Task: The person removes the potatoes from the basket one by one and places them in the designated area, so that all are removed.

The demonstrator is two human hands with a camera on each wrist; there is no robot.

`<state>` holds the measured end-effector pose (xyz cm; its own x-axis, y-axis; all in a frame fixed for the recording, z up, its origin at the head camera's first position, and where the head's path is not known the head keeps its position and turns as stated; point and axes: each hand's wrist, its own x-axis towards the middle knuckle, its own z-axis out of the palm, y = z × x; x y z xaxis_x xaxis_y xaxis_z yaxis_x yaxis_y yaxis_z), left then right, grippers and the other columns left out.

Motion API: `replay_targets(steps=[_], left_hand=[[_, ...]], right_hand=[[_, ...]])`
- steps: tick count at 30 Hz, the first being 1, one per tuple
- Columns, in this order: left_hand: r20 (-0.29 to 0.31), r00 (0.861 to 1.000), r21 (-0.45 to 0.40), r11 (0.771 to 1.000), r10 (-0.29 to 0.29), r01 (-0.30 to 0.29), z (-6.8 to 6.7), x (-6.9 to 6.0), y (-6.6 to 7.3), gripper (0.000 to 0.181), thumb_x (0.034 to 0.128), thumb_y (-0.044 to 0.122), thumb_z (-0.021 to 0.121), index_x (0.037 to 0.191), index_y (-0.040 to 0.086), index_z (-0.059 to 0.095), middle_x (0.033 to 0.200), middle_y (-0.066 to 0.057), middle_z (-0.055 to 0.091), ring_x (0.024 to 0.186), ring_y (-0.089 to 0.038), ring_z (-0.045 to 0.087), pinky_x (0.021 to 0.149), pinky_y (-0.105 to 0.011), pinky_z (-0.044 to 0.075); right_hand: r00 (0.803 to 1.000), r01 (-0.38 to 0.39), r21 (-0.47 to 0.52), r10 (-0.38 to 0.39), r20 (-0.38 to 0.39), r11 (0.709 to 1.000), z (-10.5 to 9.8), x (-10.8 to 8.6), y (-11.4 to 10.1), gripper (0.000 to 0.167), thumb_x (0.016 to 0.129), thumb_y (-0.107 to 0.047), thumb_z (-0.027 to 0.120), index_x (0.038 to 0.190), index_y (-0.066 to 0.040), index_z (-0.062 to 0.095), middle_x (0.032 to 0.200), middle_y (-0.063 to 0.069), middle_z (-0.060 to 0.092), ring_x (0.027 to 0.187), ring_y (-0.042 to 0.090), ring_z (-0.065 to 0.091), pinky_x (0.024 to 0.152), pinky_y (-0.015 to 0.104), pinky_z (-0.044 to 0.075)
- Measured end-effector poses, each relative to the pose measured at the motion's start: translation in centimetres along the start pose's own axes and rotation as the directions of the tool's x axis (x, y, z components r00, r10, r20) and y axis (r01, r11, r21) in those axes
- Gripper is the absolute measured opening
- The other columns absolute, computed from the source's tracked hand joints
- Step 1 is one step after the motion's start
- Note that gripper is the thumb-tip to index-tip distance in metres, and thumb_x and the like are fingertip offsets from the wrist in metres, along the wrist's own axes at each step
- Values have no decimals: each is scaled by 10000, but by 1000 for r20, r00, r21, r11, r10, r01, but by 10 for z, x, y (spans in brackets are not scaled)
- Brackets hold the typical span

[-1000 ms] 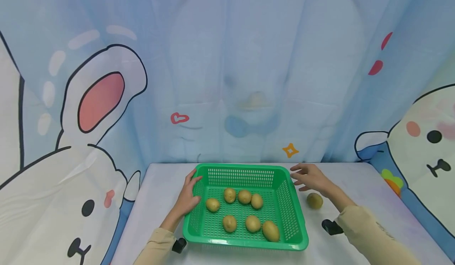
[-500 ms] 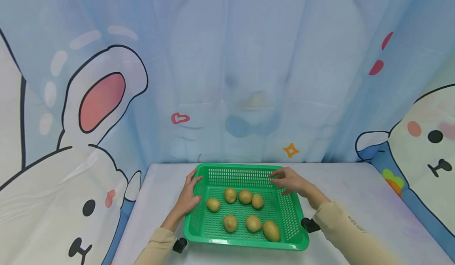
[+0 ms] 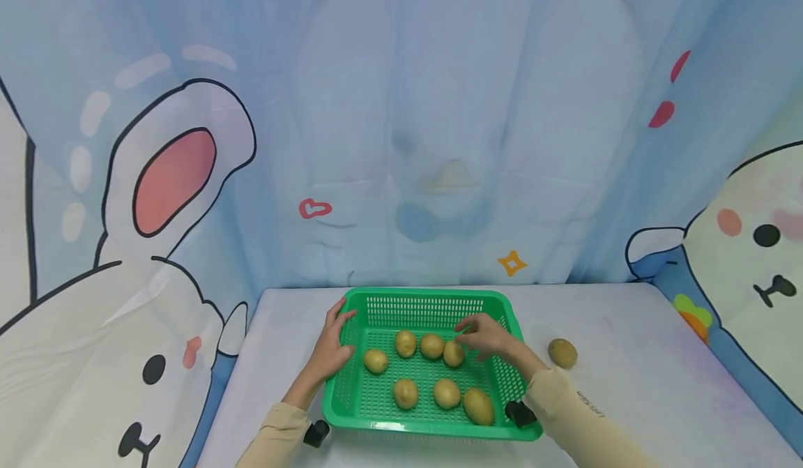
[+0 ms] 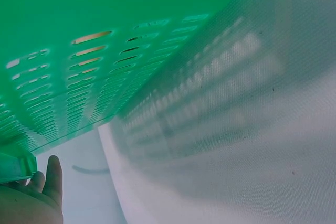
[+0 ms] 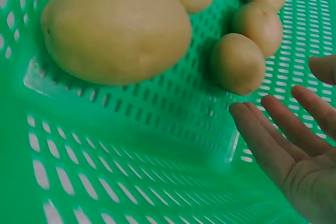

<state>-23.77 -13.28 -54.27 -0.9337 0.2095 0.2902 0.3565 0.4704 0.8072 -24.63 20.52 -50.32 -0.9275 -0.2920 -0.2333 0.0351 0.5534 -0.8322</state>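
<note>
A green plastic basket (image 3: 433, 427) with slotted walls stands on the table, and several potatoes (image 3: 406, 393) lie spread over its floor. My left hand (image 3: 332, 349) holds the basket's left rim, with its thumb reaching over the inner side. In the left wrist view, part of that hand (image 4: 39, 198) shows beside the rim, outside the slotted wall. Inside the basket, my right hand (image 3: 489, 339) hovers close to the rightmost potato of the back row (image 3: 454, 354). The right wrist view shows the right hand's fingers (image 5: 262, 135) spread and holding nothing, apart from the potato (image 5: 239, 64).
One more potato (image 3: 562, 353) lies on the white table (image 3: 627, 384), right of the basket. Behind the table hangs a blue curtain (image 3: 439, 140) printed with cartoon animals. A dark wrist device (image 3: 519, 414) sits under the right forearm.
My right hand has moved left from beyond the right rim, over it and into the basket. The outside potato was hidden half a second ago and shows again. The left hand stays put.
</note>
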Motion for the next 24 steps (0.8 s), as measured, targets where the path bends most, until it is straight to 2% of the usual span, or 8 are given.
replay_targets(steps=[4, 10, 17, 24], left_hand=[[-3, 1000, 0, 1000, -6, 6, -1, 0, -1, 729, 658, -90, 494, 1388, -72, 484, 1597, -194, 185, 1440, -444, 218, 1034, -621, 321], [-5, 1000, -10, 1000, -5, 5, -3, 1, -1, 731, 664, -96, 486, 1394, -82, 471, 1599, -190, 179, 1443, -438, 212, 1032, -614, 324], [8, 1000, -32, 999, -10, 10, -2, 0, -1, 748, 645, -108, 468, 1393, -88, 469, 1597, -209, 177, 1443, -442, 209, 1015, -591, 337], [1, 1000, -40, 999, -14, 14, 0, 1, -1, 757, 635, -100, 459, 1392, -92, 468, 1598, -206, 179, 1444, -431, 213, 1011, -567, 337]], right_hand=[[1000, -18, 12, 17, 22, 1000, 6, 1, -1, 342, 925, -81, 634, 1211, 103, 604, 1095, 221, 653, 926, 350, 642, 700, 507, 566], [998, -57, 17, 57, -3, 998, 12, 5, -3, 351, 911, -69, 638, 1216, 103, 605, 1131, 249, 647, 955, 371, 653, 706, 511, 565], [993, -114, 29, 115, -31, 993, 19, 12, 3, 321, 873, 3, 626, 1175, 113, 617, 1053, 227, 630, 914, 336, 662, 684, 502, 569], [991, -116, 29, 118, -65, 993, 24, 15, 5, 325, 838, 67, 616, 1158, 124, 621, 1013, 229, 629, 873, 327, 670, 667, 509, 567]])
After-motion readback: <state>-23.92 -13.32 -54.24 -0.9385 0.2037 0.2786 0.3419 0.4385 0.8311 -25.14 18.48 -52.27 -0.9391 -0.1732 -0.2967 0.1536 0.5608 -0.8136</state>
